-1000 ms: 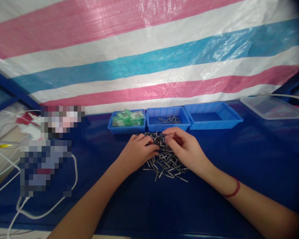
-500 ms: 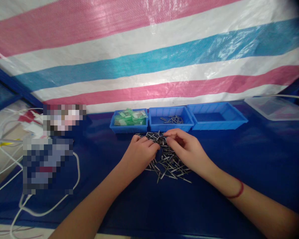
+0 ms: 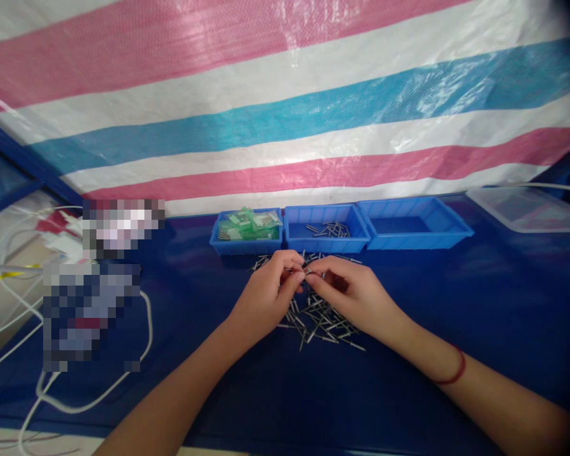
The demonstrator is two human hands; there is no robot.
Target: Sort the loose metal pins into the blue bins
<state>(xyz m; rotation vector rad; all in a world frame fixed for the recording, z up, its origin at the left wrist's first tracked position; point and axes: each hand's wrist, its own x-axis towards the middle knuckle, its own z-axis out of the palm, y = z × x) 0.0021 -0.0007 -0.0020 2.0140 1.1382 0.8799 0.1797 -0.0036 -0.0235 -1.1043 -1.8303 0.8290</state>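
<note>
A loose pile of metal blind rivets point(image 3: 327, 322) lies on the blue table, partly covered by both hands. My left hand point(image 3: 273, 288) is closed above the pile, thumb and forefinger pinched together. Opposite it, my right hand point(image 3: 356, 288) is closed too, its thumb and fingertip meeting the left fingertips. Between the tips a small shiny bit of a rivet point(image 3: 308, 272) shows; most of it is hidden by the fingers. Behind the hands, the middle blue bin point(image 3: 325, 244) holds several rivets.
The left blue bin point(image 3: 247, 246) contains green-and-clear packets point(image 3: 249, 221). A third blue bin point(image 3: 418, 240) stands on the right, with a clear plastic lid point(image 3: 527, 212) beyond it. White cables point(image 3: 147, 329) and blurred items lie at left. A striped plastic sheet point(image 3: 266, 133) hangs behind.
My left hand has lifted off the pile and turned, bringing its fingertips to those of my right hand. My right hand has shifted slightly toward me. The bins have stayed put.
</note>
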